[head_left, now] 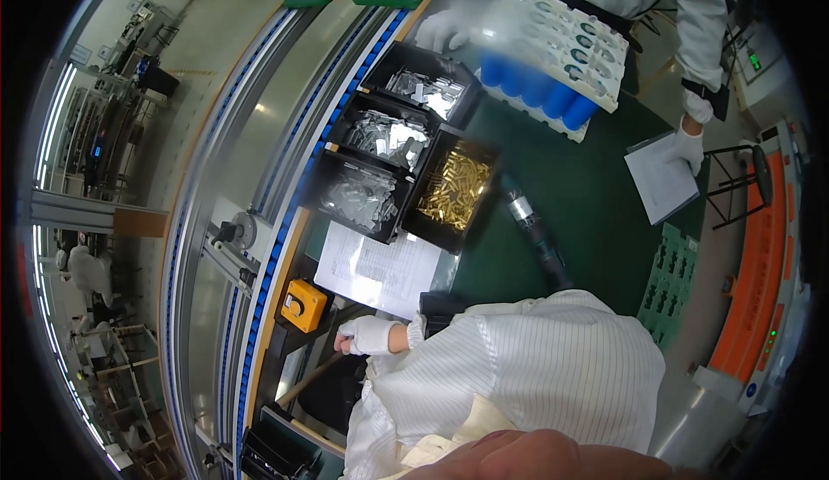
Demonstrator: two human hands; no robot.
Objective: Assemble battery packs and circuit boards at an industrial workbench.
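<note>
My right hand (367,336), in a white glove with bare fingertips, reaches across to the table's left edge. Its fingers are curled, and whatever they may hold is hidden. Just beyond it lies a printed sheet (380,264) in a clear cover. A yellow box with a round black knob (304,306) is to the hand's left. Behind the sheet are black bins of clear or silvery pieces (358,195) and a bin of small brass-coloured pieces (453,186). A dark power screwdriver (531,225) lies right of the bins. My left hand is out of sight.
Across the green table (596,212), a co-worker's gloved hand (688,148) holds a white sheet (663,178). Nearby, blue cylinders (535,91) stand between white holed trays (561,40). A conveyor (285,126) runs along the left. A green slotted tray (669,277) is at right.
</note>
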